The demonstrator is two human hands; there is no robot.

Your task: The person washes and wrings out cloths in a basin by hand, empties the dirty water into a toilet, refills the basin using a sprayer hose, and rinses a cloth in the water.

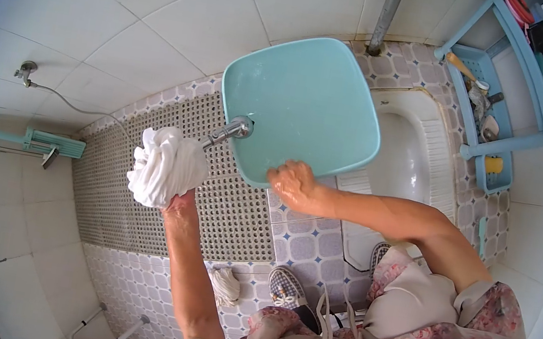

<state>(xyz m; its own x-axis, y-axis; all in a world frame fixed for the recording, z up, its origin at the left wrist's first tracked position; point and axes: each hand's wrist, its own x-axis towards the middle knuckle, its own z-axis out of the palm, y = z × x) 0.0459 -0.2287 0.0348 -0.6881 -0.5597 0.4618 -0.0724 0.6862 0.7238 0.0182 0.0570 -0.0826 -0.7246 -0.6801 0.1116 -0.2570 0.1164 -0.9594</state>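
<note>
We see the white cloth [169, 166] bunched into a thick, folded wad at the end of the left arm, directly over the left hand [180, 204]. It covers nearly all of that hand; only the part by the wrist shows below it, so we cannot tell how the fingers close inside the folds. The cloth is well to the left of the right hand [294, 186], with part of the turquoise basin [311, 98] and a metal spout [229, 131] in the space between them.

The basin lies ahead of both hands, its wide inside facing us. We find the right hand at its near rim, wet, with the fingers curled in toward the palm; whether they grip the rim or only rest against it we cannot tell. The spout comes out just beside the right side of the cloth, and its round head overlaps the basin's left side.

Under the cloth and the basin's left part we see a perforated mat [228, 216]. The squat toilet [405, 155] is to the basin's right, partly covered by it in our view. Nearer to us, a bundle of pale strands [224, 287] lies on the tiles beside a checked shoe [286, 287].
</note>
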